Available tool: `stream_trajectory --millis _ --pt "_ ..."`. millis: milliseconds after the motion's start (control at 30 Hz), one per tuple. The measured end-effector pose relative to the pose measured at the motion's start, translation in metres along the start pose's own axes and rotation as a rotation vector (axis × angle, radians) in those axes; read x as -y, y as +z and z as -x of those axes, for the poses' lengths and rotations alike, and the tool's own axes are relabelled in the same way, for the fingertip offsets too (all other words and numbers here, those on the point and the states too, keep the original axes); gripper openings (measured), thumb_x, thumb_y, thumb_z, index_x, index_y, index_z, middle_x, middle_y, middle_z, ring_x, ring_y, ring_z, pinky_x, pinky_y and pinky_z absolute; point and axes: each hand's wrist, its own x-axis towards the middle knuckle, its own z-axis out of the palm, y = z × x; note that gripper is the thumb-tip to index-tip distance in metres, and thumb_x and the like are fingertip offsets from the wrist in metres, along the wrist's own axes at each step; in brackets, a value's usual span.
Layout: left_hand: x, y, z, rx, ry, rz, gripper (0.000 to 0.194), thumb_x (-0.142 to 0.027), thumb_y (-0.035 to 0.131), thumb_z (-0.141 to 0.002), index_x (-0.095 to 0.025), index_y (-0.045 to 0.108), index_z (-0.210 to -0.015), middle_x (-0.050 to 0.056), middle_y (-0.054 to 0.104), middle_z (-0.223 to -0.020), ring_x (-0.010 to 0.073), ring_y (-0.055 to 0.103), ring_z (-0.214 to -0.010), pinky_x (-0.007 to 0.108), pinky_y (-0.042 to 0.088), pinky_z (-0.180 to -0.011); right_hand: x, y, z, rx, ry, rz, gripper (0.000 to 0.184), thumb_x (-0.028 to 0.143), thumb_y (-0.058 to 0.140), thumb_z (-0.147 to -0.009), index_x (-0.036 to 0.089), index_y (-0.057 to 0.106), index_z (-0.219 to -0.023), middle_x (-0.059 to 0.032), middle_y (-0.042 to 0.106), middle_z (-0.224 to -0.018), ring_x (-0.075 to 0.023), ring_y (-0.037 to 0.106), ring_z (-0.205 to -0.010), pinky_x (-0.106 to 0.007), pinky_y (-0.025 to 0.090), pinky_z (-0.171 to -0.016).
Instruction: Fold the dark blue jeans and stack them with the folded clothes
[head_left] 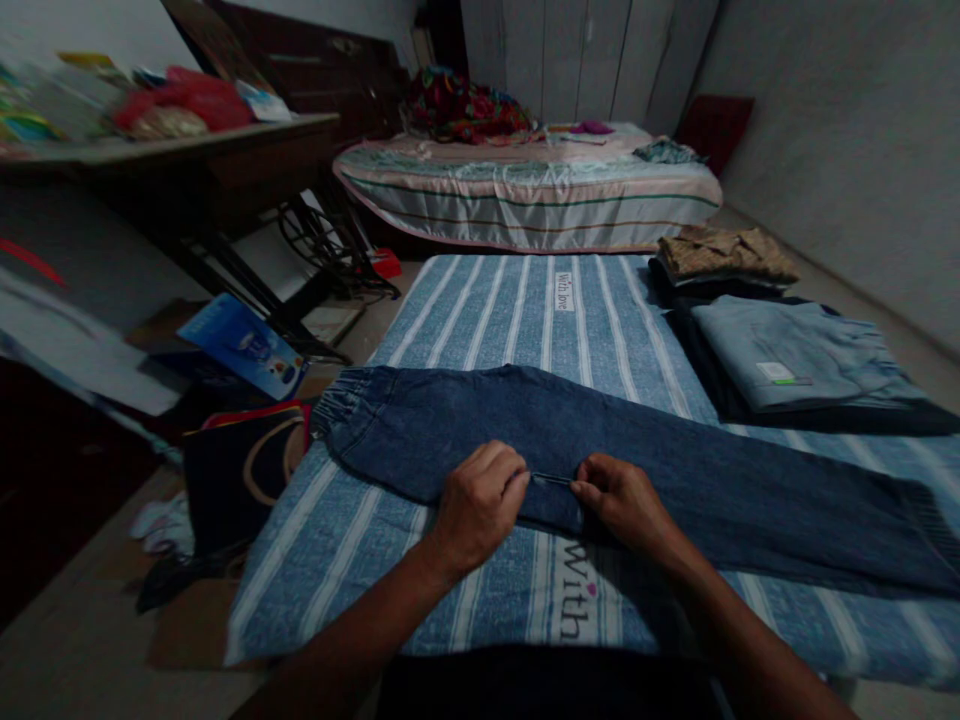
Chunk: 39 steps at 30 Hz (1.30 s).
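Observation:
Dark blue jeans [465, 410], folded lengthwise, lie across a blue-and-white striped cloth [480, 320]. Their elastic waist is at the left and the gathered cuff at the right. My left hand [484, 500] is closed in a pinch on the near side of the jeans. My right hand [619, 500] pinches the denim a short way to the right. Between my fingertips a small raised fold of the fabric runs in a narrow line. The fingertips partly hide the gripped denim.
Folded light blue trousers [810, 350] rest on dark garments at the right, with a patterned brown garment [727, 255] behind them. Beyond is a bed [540, 210]. To the left stand a treadle sewing table [225, 150], a blue box [244, 345] and a dark bag [225, 490].

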Motion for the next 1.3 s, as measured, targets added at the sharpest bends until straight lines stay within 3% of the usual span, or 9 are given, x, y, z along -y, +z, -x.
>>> stream_trajectory --millis 100,233,367,500,633,800,967,1167,1300 --pt "-0.011 0.009 0.021 0.071 0.140 -0.117 0.018 -0.019 0.047 -0.088 -0.016 0.060 -0.101 0.009 0.065 -0.105 0.0223 0.058 -0.098 0.039 0.043 -0.089 0.000 0.000 0.001 -0.005 0.003 0.017 0.016 0.033 0.053 -0.080 0.020 0.055 -0.071 0.0038 0.054 -0.058 -0.0119 0.050 -0.055 -0.021 0.034 -0.053" --pt "-0.013 0.023 0.036 0.111 0.132 -0.226 0.032 -0.025 0.049 -0.091 -0.016 0.053 -0.121 0.009 0.062 -0.122 0.0244 0.054 -0.112 0.047 0.033 -0.104 0.002 -0.001 0.003 0.005 0.008 0.019 0.017 0.034 0.053 -0.081 0.021 0.054 -0.071 0.0038 0.054 -0.059 -0.0120 0.049 -0.055 -0.022 0.034 -0.053" --pt "-0.013 0.026 0.040 0.177 0.121 -0.282 0.040 -0.033 0.050 -0.091 -0.017 0.048 -0.129 0.010 0.058 -0.128 0.0253 0.049 -0.121 0.051 0.026 -0.108 0.002 -0.002 0.002 0.006 0.004 0.031 0.018 0.035 0.053 -0.081 0.020 0.054 -0.071 0.0038 0.053 -0.059 -0.0118 0.049 -0.056 -0.022 0.033 -0.054" --pt "-0.021 0.021 0.039 0.230 0.135 -0.325 0.048 -0.038 0.053 -0.090 -0.018 0.044 -0.132 0.013 0.055 -0.132 0.0280 0.047 -0.124 0.055 0.026 -0.107 0.001 -0.002 0.001 0.015 0.005 0.038 0.018 0.035 0.053 -0.081 0.020 0.055 -0.072 0.0038 0.053 -0.060 -0.0119 0.049 -0.056 -0.022 0.034 -0.054" --pt "-0.033 0.023 0.034 0.195 0.130 -0.336 0.046 -0.038 0.056 -0.087 -0.014 0.050 -0.126 0.017 0.058 -0.125 0.0314 0.050 -0.120 0.056 0.029 -0.106 0.001 -0.002 0.001 0.005 0.001 0.032 0.017 0.034 0.053 -0.082 0.020 0.055 -0.072 0.0035 0.054 -0.060 -0.0116 0.049 -0.055 -0.022 0.034 -0.054" --pt "-0.037 0.041 0.032 0.077 0.240 -0.251 0.037 -0.022 0.048 -0.089 -0.010 0.052 -0.123 0.016 0.058 -0.127 0.0264 0.053 -0.118 0.045 0.040 -0.103 -0.003 0.000 -0.003 -0.020 -0.021 -0.007 0.015 0.032 0.055 -0.078 0.020 0.056 -0.070 0.0034 0.054 -0.059 -0.0108 0.048 -0.055 -0.021 0.034 -0.053" --pt "-0.030 0.052 0.034 0.025 0.272 -0.252 0.040 -0.018 0.046 -0.088 -0.008 0.049 -0.127 0.016 0.058 -0.127 0.0249 0.055 -0.117 0.041 0.046 -0.098 -0.001 -0.001 -0.005 -0.033 -0.005 -0.226 0.021 0.038 0.058 -0.077 0.019 0.055 -0.068 0.0038 0.052 -0.057 -0.0098 0.046 -0.052 -0.020 0.034 -0.050" --pt "-0.030 0.046 0.031 0.053 0.240 -0.204 0.039 -0.022 0.048 -0.089 -0.010 0.050 -0.126 0.015 0.060 -0.126 0.0253 0.057 -0.116 0.042 0.047 -0.097 0.013 -0.009 0.031 -0.226 0.080 -0.481 0.028 0.045 0.057 -0.078 0.018 0.053 -0.069 0.0039 0.051 -0.052 -0.0096 0.046 -0.048 -0.020 0.035 -0.046" --pt "-0.028 0.034 0.018 0.152 0.230 -0.133 0.036 -0.029 0.049 -0.089 -0.012 0.054 -0.121 0.014 0.062 -0.122 0.0248 0.059 -0.112 0.040 0.049 -0.094 0.018 0.004 0.056 -0.156 0.149 -0.457 0.026 0.042 0.057 -0.078 0.017 0.057 -0.074 0.0053 0.047 -0.052 -0.0085 0.042 -0.046 -0.020 0.033 -0.044"
